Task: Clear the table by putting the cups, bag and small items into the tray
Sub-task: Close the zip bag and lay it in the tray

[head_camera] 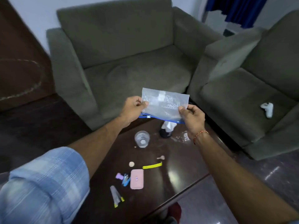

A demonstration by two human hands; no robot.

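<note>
left hand (131, 109) grip: pinches clear bag (164, 103) | right hand (192, 115) grip: pinches bag's other side | bag: held above counter (182, 162) | glass cup (142, 139): upright on counter

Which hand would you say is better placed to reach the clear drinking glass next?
Left, probably: the left hand pinches the clear zip bag nearer the clear drinking glass than the right hand.
</note>
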